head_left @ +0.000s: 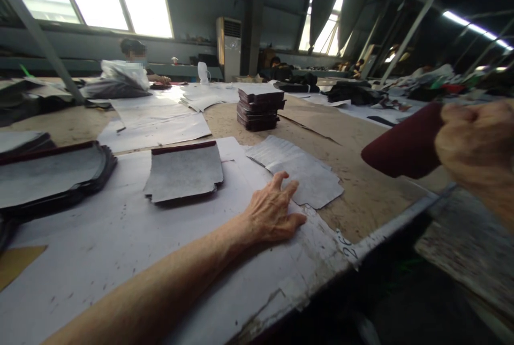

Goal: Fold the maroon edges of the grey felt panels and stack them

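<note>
My left hand point(275, 208) rests palm down at the table's near edge, fingers spread, by a fan of pale grey cut pieces point(299, 171). Its fingertips reach the lower left side of that fan; whether they press on it I cannot tell. Off to the right, my right hand point(476, 141) is raised and closed on a maroon fabric piece point(403, 144), which sticks out to the left above the table. Left of my left hand lies a small stack of grey-faced pieces point(184, 171) with a maroon top edge.
A larger stack of similar pieces point(52, 173) lies at the left. Farther back stands a block of dark bundled pieces point(259, 109). White paper sheets point(156, 125) and a plastic bag point(124, 77) are beyond. Several people sit in the background, one person point(134, 55) behind the bag.
</note>
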A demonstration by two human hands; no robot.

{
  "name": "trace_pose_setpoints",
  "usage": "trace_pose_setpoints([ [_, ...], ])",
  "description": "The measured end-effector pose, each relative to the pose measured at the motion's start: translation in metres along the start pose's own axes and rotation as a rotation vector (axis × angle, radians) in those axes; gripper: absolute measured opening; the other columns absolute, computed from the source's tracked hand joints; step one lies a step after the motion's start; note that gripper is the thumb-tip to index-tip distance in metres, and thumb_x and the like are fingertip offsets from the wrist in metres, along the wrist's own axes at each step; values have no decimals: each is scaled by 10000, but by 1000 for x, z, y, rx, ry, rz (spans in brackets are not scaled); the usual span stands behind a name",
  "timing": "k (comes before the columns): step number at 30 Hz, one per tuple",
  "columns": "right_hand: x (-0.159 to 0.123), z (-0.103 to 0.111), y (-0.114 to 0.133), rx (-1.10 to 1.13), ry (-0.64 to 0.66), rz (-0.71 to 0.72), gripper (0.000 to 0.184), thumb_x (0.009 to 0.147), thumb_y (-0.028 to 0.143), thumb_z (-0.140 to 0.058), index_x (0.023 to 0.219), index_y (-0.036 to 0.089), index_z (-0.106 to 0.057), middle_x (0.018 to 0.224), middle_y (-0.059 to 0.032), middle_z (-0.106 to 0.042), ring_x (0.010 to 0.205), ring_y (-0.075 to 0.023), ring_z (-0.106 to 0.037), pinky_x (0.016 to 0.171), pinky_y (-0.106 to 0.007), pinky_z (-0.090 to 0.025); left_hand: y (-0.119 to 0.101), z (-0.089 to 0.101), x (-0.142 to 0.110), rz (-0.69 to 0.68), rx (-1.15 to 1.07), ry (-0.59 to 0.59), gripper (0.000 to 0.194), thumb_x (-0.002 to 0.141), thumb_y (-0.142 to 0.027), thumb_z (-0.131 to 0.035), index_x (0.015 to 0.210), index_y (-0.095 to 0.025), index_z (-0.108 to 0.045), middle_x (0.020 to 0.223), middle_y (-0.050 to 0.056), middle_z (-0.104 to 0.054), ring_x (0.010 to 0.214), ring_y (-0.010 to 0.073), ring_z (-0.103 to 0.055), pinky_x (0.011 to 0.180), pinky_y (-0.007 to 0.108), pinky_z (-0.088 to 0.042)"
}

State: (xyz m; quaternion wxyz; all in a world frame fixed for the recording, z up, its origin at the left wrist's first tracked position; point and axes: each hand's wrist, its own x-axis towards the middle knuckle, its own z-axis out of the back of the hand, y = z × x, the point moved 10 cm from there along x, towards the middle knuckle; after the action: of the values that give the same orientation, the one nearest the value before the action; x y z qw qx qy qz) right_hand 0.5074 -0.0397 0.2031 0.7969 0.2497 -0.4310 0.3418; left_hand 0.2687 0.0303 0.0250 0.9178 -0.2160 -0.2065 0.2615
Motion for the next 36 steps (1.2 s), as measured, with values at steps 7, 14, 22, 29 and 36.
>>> trace_pose_setpoints([
  [7, -154, 85, 125, 348, 18, 618, 180, 829, 327, -519, 723, 233, -630, 585, -28, -595, 529, -151, -527, 508, -297, -346, 1, 21, -29, 119, -410, -21, 484, 866, -486, -318, 1111, -121, -519, 952, 81, -592, 746, 157, -599, 702, 304, -505],
  [14, -281, 147, 200, 857, 48, 1032, 206, 809, 119, -438, 757, 134, -637, 599, -81, -603, 484, -174, -509, 429, -319, -363, 35, 14, -105, 589, -970, -48, 92, 616, -219, -563, 623, -128, -551, 516, -14, -506, 526, 127, -504, 471, 209, -382],
  [22, -244, 122, 215, 1187, 519, 862, 134, 810, 84, -465, 796, 154, -578, 697, -38, -589, 643, -141, -538, 570, -240, -440, 77, 54, -186, 811, -1115, -39, 139, 556, -126, -539, 669, -84, -609, 550, 8, -570, 511, 124, -527, 509, 224, -374],
  [29, -283, 117, 258, 1141, 612, 1029, 231, 763, 62, -411, 862, 131, -608, 787, -83, -592, 722, -191, -505, 622, -306, -447, 101, 91, -234, 916, -861, -19, 195, 593, -190, -560, 753, -103, -630, 624, 14, -616, 642, 181, -595, 595, 266, -422],
  [36, -294, 138, 263, 1122, 407, 1108, 306, 772, 39, -352, 887, 96, -629, 778, -92, -610, 700, -195, -518, 604, -302, -443, 101, 144, -215, 646, 174, -179, 373, 686, -209, -551, 1051, -130, -562, 1000, 90, -606, 956, 252, -516, 842, 417, -391],
])
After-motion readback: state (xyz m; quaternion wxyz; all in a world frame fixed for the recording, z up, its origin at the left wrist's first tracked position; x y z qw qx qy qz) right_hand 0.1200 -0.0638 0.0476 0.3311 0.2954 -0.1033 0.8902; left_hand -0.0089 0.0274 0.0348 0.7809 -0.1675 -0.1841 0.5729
